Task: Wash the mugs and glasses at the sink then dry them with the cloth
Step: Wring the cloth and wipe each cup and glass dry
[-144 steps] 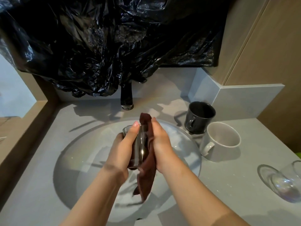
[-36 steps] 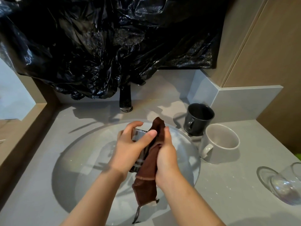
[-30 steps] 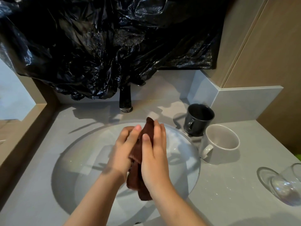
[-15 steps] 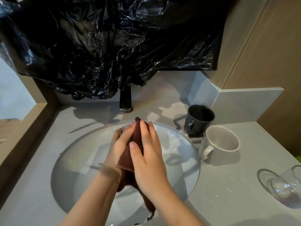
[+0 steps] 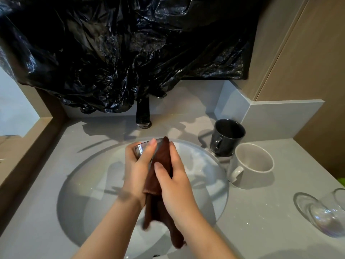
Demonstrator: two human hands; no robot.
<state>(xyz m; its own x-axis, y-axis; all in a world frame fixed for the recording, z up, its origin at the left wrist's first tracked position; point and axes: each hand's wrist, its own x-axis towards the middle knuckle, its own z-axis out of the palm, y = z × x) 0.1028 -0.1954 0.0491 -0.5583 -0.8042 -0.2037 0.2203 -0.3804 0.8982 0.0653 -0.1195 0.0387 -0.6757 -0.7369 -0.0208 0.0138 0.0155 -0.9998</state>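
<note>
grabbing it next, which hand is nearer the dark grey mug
Right. The right hand is over the white basin, left of the dark grey ceramic mug; the left hand grips the clear glass farther left.

brown cloth point(image 5: 160, 165), black mug point(image 5: 226, 137), white mug point(image 5: 250, 165)

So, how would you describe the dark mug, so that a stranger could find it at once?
Start at the round sink, then look to the grey counter on its right. Two mugs stand there. It is the dark grey mug, nearer the back wall than the pale mug.
</note>
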